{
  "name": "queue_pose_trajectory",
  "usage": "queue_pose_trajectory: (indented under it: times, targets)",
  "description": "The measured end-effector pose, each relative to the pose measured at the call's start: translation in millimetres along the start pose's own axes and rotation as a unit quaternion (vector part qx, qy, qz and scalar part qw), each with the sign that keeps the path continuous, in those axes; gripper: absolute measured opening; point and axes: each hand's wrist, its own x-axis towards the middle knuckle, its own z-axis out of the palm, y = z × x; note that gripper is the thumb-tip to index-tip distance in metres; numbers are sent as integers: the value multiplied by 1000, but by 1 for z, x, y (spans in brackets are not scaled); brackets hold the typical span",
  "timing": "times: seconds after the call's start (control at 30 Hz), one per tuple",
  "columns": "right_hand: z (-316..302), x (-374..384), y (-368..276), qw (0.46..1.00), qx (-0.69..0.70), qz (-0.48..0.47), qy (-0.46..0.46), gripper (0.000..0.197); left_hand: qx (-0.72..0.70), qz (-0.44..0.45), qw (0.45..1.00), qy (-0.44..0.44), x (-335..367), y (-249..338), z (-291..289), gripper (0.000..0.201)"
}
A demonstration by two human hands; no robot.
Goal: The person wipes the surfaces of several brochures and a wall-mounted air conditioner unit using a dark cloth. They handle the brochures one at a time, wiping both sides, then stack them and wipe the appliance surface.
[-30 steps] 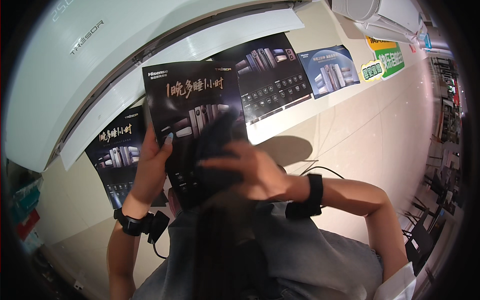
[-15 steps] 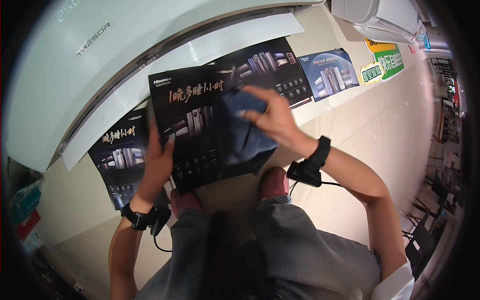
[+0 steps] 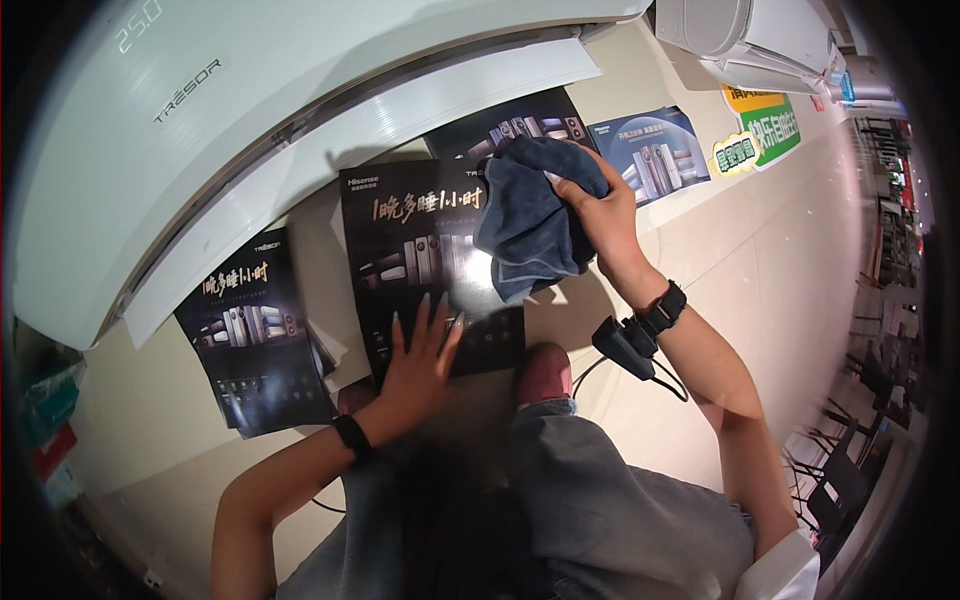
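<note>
The right hand point(image 3: 612, 208) grips a cloth point(image 3: 535, 215), bunched so its folds hang over the poster's point(image 3: 405, 275) right edge. The left hand point(image 3: 412, 368), fingers spread, lies on its lower part, seemingly steadying it. Another poster point(image 3: 252, 345) lies leftward, below an air conditioner point(image 3: 190, 140).

"Doing what with the left hand point(image 3: 418, 366)?"

"Holding it palm down, spreading the fingers point(image 3: 421, 328) nearly straight, pointing them forward."

"And straightening the left elbow point(image 3: 240, 495)?"

"No, bending it well outward, slanting the left forearm point(image 3: 300, 455) inward and forward."

"Doing likewise with the right hand point(image 3: 612, 220)?"

"Hardly: closing it in a grip, laying the thumb point(image 3: 570, 191) on top, pointing its tip leftward."

"Holding it lower than the left?"

"Farther forward, rather, and to the right, angling the right forearm point(image 3: 708, 360) forward and leftward from a bent right elbow point(image 3: 738, 412)."
</note>
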Motion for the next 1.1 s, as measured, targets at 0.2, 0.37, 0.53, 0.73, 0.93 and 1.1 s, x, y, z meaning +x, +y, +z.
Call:
queue_pose_trajectory:
  times: [0.2,0.37,0.53,0.73,0.93,1.1]
  targets:
    - [-3,2,-15,993,57,-30,96,44,-20,21,999,41,-20,-29,-19,76]
    - [-32,25,-24,968,93,-83,219,39,-403,53,910,76,-42,-24,-114,65]
    - [-45,36,-67,943,159,-155,249,35,-728,-198,640,147,-67,-32,-85,47]
    - [-46,25,-99,910,40,-323,257,48,-890,-282,319,162,-32,-39,-68,50]
    - [-18,5,-97,886,-132,-428,121,55,-768,-398,494,92,-28,-52,-22,46]
    - [41,-36,-51,790,-268,-552,-28,56,-705,-296,644,24,-17,-49,-13,45]
